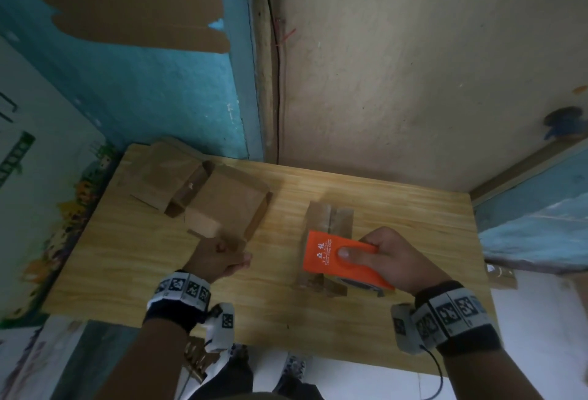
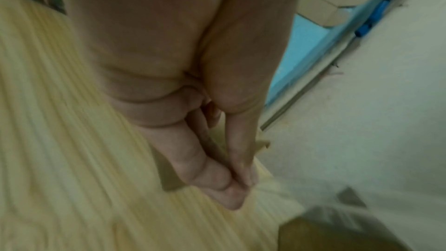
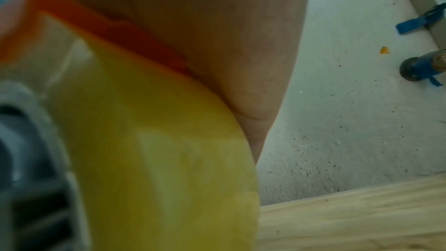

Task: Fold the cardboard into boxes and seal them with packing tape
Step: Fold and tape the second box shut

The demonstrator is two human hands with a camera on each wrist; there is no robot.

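- Right hand (image 1: pixel 393 259): we log it gripping the orange dispenser (image 1: pixel 334 256), thumb on top, set on the small box (image 1: pixel 327 221) mid-tabletop (image 1: pixel 286 313), likely to run tape along its seam.
- Left hand (image 1: pixel 216 259): fingers (image 2: pixel 217 178) pinched together; we cannot tell if they hold anything.
- Folded boxes (image 1: pixel 203 192): parked far left.
- Seam, tape end: hidden, blurred.

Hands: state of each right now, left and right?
Left hand: fingers pinched together, whether on anything cannot be told.
Right hand: grips the orange tape dispenser over the cardboard box.
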